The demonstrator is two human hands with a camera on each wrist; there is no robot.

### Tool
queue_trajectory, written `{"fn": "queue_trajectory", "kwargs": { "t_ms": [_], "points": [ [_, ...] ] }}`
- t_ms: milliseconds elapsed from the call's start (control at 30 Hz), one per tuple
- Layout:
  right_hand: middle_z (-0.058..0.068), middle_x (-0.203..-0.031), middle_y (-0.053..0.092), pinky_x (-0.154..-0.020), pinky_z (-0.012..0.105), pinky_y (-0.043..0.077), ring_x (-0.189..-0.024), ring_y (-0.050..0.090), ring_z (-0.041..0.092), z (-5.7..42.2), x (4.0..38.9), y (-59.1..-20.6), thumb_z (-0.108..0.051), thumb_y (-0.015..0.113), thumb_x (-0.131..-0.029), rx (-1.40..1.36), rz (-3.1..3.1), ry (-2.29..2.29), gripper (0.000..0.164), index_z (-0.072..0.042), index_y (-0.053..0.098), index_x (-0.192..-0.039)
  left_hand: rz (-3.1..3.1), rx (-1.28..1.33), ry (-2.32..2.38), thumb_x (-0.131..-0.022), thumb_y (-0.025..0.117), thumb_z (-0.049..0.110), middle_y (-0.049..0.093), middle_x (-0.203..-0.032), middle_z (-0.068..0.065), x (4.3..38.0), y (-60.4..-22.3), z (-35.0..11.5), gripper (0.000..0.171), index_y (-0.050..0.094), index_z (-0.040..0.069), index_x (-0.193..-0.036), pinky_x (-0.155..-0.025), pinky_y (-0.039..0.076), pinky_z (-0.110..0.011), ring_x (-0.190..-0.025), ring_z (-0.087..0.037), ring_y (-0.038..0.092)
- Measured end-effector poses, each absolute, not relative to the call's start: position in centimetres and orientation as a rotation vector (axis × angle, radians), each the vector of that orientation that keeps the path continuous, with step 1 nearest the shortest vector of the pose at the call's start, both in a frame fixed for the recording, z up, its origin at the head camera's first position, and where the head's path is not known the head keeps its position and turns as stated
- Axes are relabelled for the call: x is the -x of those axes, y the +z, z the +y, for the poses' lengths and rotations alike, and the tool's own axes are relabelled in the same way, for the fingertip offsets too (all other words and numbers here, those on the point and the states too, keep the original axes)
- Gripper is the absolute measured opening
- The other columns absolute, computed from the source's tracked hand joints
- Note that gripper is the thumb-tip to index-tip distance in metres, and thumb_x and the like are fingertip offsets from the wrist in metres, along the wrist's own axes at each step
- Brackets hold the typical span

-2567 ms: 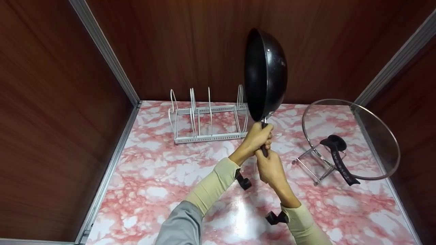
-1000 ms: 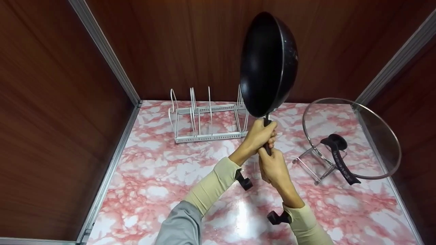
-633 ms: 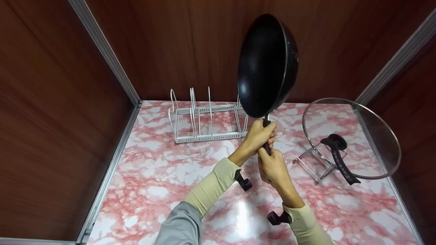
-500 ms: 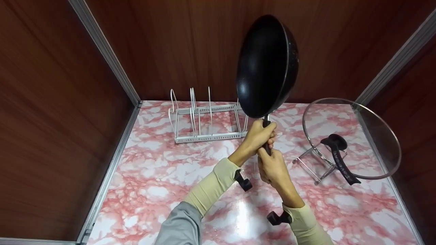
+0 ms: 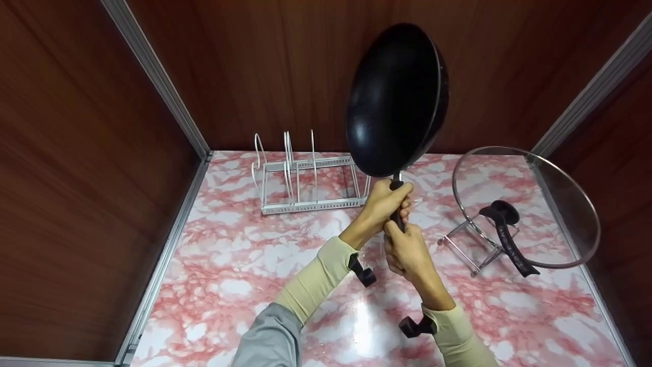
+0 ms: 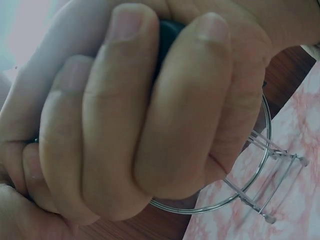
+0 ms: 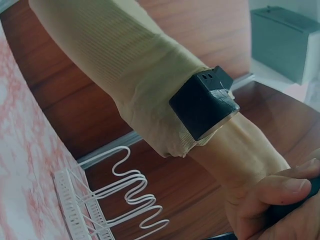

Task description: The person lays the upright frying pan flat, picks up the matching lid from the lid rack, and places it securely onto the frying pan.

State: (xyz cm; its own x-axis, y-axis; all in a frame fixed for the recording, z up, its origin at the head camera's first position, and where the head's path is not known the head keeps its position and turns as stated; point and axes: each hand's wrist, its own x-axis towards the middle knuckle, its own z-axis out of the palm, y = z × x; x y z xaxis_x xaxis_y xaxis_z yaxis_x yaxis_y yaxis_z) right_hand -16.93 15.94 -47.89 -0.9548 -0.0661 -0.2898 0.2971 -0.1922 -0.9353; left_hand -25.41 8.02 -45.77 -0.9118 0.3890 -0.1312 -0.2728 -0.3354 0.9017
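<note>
Brown wall [image 5: 254,66] behind deep-bowled black wok [image 5: 396,102]

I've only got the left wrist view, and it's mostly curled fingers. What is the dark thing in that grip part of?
Observer: The left hand is round the handle of a black wok, whose bowl shows in the head view.
Operator: And the metal rim by the little wire stand, what does it belong to?
Observer: A glass lid with a black grip across it, on the wire stand.
Operator: Anything over on the left that I'm missing?
Observer: Yes, a white rack, its right end partly covered by the wok in the head view.
</note>
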Motion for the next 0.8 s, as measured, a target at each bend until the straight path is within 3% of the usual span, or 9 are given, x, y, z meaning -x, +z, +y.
{"fn": "queue_trajectory", "kwargs": {
  "t_ms": [433, 633, 800],
  "points": [
    [-0.009, -0.04, 0.03, -0.027, 0.025, 0.017, -0.028, 0.024, 0.004, 15.9, 16.8, -48.2, -0.019, 0.05, -0.102, -0.195, 1.805, -2.244, 0.05, -0.016, 0.035, -0.054, 1.347, -0.169, 2.299, -0.102, 0.061, 0.017, 0.044, -0.056, 0.007, 25.7, -46.7, 7.6, 0.035, 0.05, 0.017, -0.069, -0.04, 0.047, -0.021, -0.041, -0.003, 0.046],
    [-0.008, -0.04, 0.031, -0.027, 0.025, 0.017, -0.027, 0.025, 0.004, 16.0, 16.8, -48.2, -0.02, 0.048, -0.103, -0.149, 1.78, -2.249, 0.05, -0.016, 0.036, -0.055, 1.203, -0.161, 2.328, -0.105, 0.064, 0.024, 0.043, -0.056, 0.01, 25.9, -46.9, 7.4, 0.042, 0.048, 0.018, -0.066, -0.04, 0.039, -0.016, -0.042, 0.0, 0.041],
    [-0.009, -0.04, 0.031, -0.027, 0.025, 0.017, -0.028, 0.025, 0.003, 16.1, 16.8, -48.2, -0.021, 0.048, -0.105, -0.116, 1.731, -2.251, 0.05, -0.016, 0.036, -0.056, 1.041, -0.176, 2.358, -0.109, 0.058, 0.024, 0.04, -0.056, 0.011, 26.1, -47.1, 7.4, 0.045, 0.045, 0.018, -0.066, -0.039, 0.031, -0.012, -0.041, 0.004, 0.035]
  ]
}}
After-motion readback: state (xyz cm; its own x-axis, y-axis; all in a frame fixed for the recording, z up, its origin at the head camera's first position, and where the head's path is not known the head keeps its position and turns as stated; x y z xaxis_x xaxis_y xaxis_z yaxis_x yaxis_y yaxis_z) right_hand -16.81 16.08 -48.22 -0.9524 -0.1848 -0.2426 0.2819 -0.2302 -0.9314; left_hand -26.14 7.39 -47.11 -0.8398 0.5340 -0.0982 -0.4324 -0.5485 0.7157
